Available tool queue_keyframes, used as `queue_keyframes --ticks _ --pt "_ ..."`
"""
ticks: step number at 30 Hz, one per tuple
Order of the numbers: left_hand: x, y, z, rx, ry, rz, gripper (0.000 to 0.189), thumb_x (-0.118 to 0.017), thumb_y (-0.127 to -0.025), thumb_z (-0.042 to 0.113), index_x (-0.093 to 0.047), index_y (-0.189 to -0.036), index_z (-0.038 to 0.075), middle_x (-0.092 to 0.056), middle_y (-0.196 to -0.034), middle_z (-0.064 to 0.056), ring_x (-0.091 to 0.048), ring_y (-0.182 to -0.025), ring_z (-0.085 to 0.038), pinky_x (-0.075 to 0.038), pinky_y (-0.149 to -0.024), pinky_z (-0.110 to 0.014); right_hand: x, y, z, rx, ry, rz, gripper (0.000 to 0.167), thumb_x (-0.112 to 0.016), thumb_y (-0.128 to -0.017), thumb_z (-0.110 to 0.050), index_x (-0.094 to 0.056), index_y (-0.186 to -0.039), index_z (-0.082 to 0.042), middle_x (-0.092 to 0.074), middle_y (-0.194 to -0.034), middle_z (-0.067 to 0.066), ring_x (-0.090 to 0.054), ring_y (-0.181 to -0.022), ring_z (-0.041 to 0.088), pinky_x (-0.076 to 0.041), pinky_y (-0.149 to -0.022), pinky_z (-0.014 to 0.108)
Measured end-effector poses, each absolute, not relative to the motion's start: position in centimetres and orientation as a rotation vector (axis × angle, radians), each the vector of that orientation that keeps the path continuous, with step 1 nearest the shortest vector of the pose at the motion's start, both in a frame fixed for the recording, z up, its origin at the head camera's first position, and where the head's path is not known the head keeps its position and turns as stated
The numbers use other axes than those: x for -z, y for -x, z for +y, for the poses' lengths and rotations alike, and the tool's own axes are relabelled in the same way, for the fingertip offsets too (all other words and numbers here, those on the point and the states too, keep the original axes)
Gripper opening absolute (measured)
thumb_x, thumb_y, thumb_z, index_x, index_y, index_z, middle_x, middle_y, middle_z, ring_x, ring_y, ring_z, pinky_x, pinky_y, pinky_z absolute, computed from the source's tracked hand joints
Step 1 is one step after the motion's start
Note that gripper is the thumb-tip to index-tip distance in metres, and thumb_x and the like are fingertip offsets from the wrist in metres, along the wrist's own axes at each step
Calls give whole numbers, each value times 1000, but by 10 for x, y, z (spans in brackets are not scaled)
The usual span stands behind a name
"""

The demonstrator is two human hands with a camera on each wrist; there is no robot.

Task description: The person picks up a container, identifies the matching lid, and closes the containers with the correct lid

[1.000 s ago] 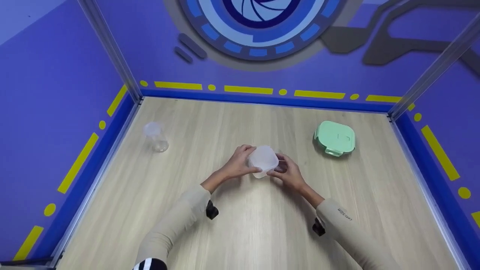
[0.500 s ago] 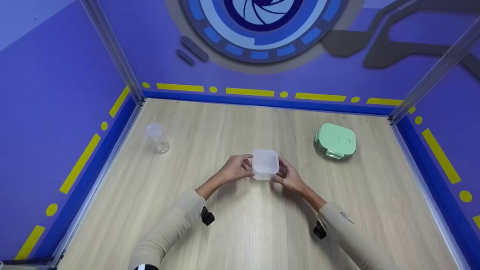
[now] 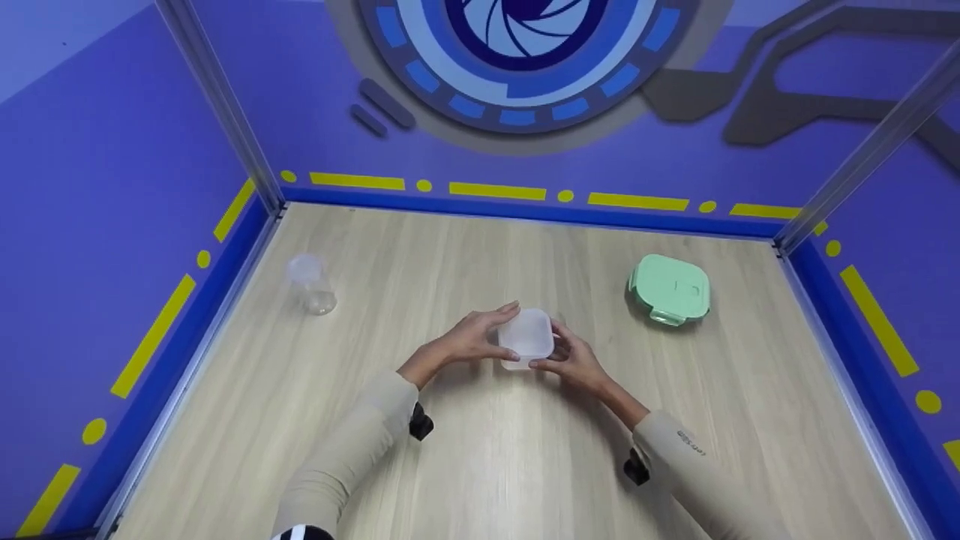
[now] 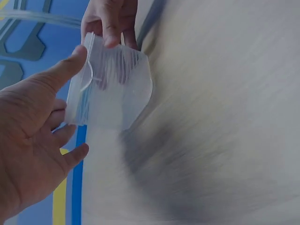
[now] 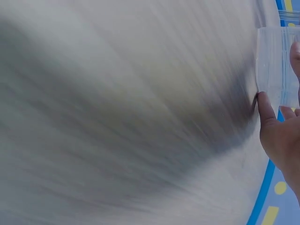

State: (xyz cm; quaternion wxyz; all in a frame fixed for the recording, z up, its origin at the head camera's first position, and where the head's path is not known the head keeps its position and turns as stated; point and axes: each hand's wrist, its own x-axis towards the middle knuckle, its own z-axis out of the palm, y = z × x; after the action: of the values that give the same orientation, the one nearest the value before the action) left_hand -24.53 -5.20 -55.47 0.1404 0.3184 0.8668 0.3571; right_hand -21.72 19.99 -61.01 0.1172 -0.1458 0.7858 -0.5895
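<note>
A square, translucent plastic food container with its lid on is held between both hands at mid-table in the head view. My left hand grips its left side, thumb at the near corner and fingers at the far one. In the left wrist view the left thumb lies at the edge of the lid, by a small curved tab, with the other fingers spread beneath. My right hand holds the opposite side, thumb at the near right corner. The right wrist view shows a right fingertip at the container's base.
A light green lidded lunch box stands at the right rear of the wooden table. Toward the left rear is a clear jar with a whitish lid. Blue-purple panels wall in the back and sides.
The container was tilted, then turned level and square to me. My left hand drew off to its left edge and has since come back over the lid's corners. The right hand keeps its hold.
</note>
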Motion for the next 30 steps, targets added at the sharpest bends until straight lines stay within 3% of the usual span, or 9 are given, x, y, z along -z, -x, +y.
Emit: queue_keyframes --ticks 8,15,19,22,27,30 --pt "556 239 -52 -929 -903 2565 90 -81 -87 40 -37 -156 5 -34 -165 -10 -38 -151 -28 -35 -123 -44 614 211 199 1735 477 2293 88 -81 -86 -7 -31 -158 -2 -49 -151 28 -55 -134 44 -54 -104 43" --pt "560 236 -50 -1132 -852 2586 87 -84 -85 34 -42 -152 -2 -42 -159 -19 -44 -146 -35 -42 -117 -46 612 214 200 1743 429 2347 83 -82 -85 -9 -38 -155 -1 -52 -147 25 -55 -134 42 -53 -106 42" --pt "561 231 -53 -1347 -763 2487 68 -74 -96 24 -44 -149 -8 -44 -156 -25 -46 -144 -39 -49 -110 -44 613 213 202 1838 349 2318 71 -81 -85 -3 -47 -147 4 -54 -145 26 -54 -135 42 -52 -106 43" --pt "560 228 -56 -1492 -697 2450 46 -64 -101 13 -53 -140 -11 -53 -147 -28 -55 -134 -42 -54 -103 -44 612 213 203 1899 293 2324 59 -79 -86 0 -54 -139 6 -58 -141 26 -57 -132 41 -52 -106 42" --pt "557 224 -61 -1491 -636 2520 30 -60 -100 5 -62 -128 -7 -64 -132 -24 -68 -115 -39 -60 -94 -41 612 214 204 1864 247 2376 45 -74 -91 -3 -60 -133 5 -65 -133 25 -63 -125 37 -55 -103 34" --pt "556 224 -62 -1479 -624 2530 28 -61 -99 3 -64 -126 -7 -68 -125 -23 -71 -108 -35 -61 -92 -39 610 214 205 1813 246 2353 42 -67 -99 -9 -59 -138 3 -63 -139 22 -61 -130 34 -54 -104 30"
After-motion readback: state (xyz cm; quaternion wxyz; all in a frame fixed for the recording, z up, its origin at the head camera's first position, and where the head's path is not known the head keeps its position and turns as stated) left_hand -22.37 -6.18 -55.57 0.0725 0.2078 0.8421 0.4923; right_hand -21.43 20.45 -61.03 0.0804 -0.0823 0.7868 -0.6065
